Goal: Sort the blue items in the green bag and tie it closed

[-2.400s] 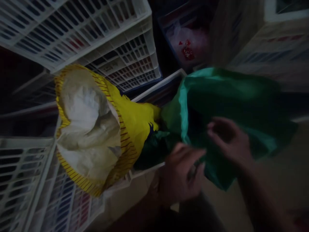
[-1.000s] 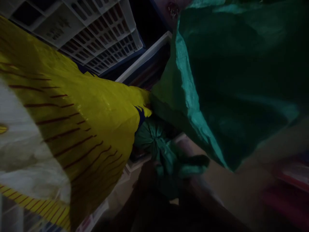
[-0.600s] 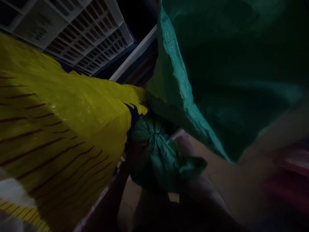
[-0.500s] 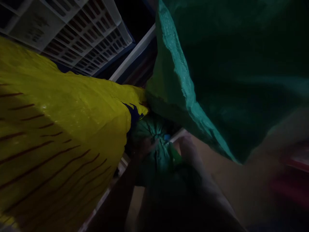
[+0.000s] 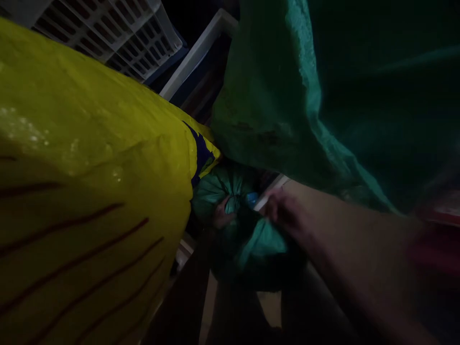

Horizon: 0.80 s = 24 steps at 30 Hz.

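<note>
Wedged low between the bulging yellow sack and the big green sack, the small tied green bag has the left hand closed on its neck; the right hand touches it, grip unclear. Pinched plastic may tear.

There are two hands in view: one left hand and one right hand, both at one small tied green bag. I count three bags or sacks in all: this one small green bag, one large yellow sack with dark red stripes, and one large green sack. Of the red stripes, four or five can be seen; the dim light does not allow a sure count. There is one white lattice crate at the top left, and one white crate rim just beside it. One small blue object shows between the two hands.
</note>
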Tool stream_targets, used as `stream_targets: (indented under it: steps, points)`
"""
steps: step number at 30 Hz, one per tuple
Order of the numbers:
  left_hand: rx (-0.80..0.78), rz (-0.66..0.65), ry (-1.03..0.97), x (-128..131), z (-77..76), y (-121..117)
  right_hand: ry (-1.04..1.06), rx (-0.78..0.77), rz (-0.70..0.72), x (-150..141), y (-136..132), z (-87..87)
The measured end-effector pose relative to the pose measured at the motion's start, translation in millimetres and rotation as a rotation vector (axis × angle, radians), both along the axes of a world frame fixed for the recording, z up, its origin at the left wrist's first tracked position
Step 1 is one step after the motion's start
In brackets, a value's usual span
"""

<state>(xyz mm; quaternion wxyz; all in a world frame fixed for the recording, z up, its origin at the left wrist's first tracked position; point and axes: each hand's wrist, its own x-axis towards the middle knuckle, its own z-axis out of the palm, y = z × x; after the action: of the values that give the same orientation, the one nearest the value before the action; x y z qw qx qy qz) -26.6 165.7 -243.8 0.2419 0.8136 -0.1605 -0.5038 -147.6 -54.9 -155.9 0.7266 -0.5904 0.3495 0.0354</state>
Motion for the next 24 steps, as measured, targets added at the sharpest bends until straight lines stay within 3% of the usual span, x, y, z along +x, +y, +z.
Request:
stream_targets:
  steps: [4, 7, 9, 12, 16, 20, 24]
  points:
    - [0.002, -0.024, -0.054, -9, -8.5, 8, 0.181, -0.226, 0.004, 24, 6, -55.1]
    - [0.015, -0.063, -0.098, -12, -14.6, 14, 0.258, -0.289, 0.108, 36, 43, -101.5]
    - [0.025, -0.089, -0.123, -11, -15.2, 17, 0.292, -0.337, 0.164, 38, 71, -122.1]
    - [0.033, -0.118, -0.182, -5, -7.9, 17, 0.280, -0.378, 0.242, 36, 91, -135.9]
    - [-0.054, -0.181, -0.364, 12, -1.2, -5, 0.194, -0.402, 0.331, 34, 84, -143.6]
    - [-0.081, -0.298, -0.334, 27, -19.7, -33, 0.113, -0.407, 0.379, 33, 76, -154.0]
    - [-0.101, -0.438, -0.262, 41, -33.3, -42, 0.048, -0.401, 0.376, 29, 75, -161.5]
